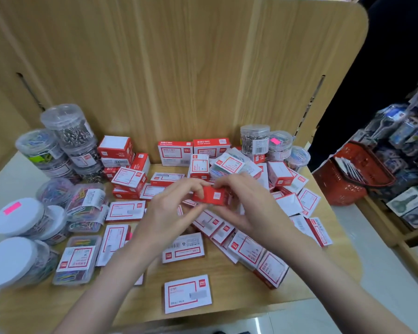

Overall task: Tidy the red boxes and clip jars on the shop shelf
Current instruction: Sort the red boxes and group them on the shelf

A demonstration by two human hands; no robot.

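A small red box [211, 197] hangs above the middle of the wooden shelf [135, 297]. My left hand [169, 213] grips its left end and my right hand [246, 206] pinches its right end. Several red-and-white boxes [187, 296] lie scattered flat and tilted all over the shelf beneath my hands. Clear jars of metal and coloured clips [69, 127] are stacked at the back left, with white-lidded jars [17, 219] lying on their sides at the left edge. More clip jars [255, 138] stand at the back right.
A wooden back panel [179, 68] rises behind the shelf. A red shopping basket [348, 179] sits to the right, beside racks of hanging packaged goods [401, 141]. Clear flat cases of coloured clips [79, 259] lie at the front left.
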